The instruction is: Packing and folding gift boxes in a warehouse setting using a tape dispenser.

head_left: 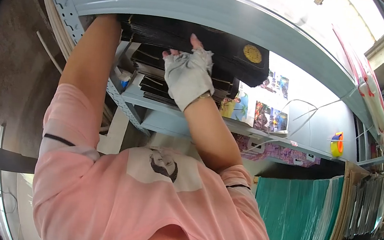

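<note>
Although the gloved right hand (189, 73), fingers partly extended, meets the black stack (225, 51) toward 12 o'clock, grip closure cannot be determined. Stack axis runs roughly 9-to-3; the left hand is hidden.

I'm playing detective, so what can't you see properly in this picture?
In the head view:
- Left hand: hidden behind the pale blue shelf edge; its grip can't be told.
- Part of the lower black stacks: covered by the white-gloved right hand.
- Gold round emblem: too small to make out its design.
- Green sheets: cut off by the lower edge.
</note>
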Tool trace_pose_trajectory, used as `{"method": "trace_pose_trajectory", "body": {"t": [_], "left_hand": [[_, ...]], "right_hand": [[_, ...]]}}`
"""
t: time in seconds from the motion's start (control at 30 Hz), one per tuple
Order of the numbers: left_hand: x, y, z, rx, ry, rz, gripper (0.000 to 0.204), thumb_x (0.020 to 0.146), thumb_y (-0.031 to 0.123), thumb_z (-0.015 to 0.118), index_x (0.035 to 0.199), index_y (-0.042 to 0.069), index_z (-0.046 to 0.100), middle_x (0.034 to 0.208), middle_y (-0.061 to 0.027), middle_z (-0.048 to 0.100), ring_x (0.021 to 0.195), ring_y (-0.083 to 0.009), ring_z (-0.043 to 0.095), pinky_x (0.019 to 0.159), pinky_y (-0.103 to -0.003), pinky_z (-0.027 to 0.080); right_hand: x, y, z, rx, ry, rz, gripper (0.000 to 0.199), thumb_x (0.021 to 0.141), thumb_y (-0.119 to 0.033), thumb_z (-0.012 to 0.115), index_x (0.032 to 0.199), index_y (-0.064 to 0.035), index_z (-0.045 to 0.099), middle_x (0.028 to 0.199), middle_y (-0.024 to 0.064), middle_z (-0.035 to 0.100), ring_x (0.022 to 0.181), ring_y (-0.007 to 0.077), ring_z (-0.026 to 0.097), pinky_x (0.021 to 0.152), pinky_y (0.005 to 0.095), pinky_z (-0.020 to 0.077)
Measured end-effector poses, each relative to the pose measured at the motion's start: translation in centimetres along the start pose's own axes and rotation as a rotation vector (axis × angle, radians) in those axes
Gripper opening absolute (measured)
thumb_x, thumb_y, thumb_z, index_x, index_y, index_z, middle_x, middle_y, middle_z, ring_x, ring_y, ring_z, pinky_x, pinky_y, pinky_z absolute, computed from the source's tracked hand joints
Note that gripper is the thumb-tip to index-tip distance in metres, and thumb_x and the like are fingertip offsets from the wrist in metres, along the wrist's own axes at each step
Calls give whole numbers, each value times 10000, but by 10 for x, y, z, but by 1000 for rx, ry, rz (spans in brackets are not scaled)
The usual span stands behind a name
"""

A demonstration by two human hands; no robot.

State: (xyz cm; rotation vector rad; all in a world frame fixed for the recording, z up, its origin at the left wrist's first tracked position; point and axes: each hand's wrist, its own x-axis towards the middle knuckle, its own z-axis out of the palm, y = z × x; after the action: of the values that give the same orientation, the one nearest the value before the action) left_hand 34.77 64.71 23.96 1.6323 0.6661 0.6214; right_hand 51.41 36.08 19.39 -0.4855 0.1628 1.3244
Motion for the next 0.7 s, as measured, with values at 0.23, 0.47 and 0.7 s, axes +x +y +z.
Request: {"method": "trace_pose_trajectory", "body": {"t": [0.23,0.47,0.7], "left_hand": [[-32,-2,66,207,-141,136,280,808,283,590,1026,107,602,1033,-82,618,896,-221,585,748,-390,482],[-1,-24,10,348,-185,141,278,818,277,577,1036,105,600,1035,-82,618,901,-217,583,750,-381,482],[24,-35,-17,485,-218,184,277,827,270,564,1046,104,598,1037,-81,618,906,-214,582,753,-372,482]], "right_hand": [[-30,-11,-27,-228,-22,157,428,873,-368,548,1240,-182,433,967,178,524,896,317,533,832,444,441],[-62,-126,-51,-763,-263,-899,246,876,-236,517,1013,-33,540,793,61,564,702,160,547,683,306,451],[41,-201,-103,-911,-31,-758,331,851,-209,566,1139,-45,553,1018,74,581,953,180,528,853,294,419]]}}
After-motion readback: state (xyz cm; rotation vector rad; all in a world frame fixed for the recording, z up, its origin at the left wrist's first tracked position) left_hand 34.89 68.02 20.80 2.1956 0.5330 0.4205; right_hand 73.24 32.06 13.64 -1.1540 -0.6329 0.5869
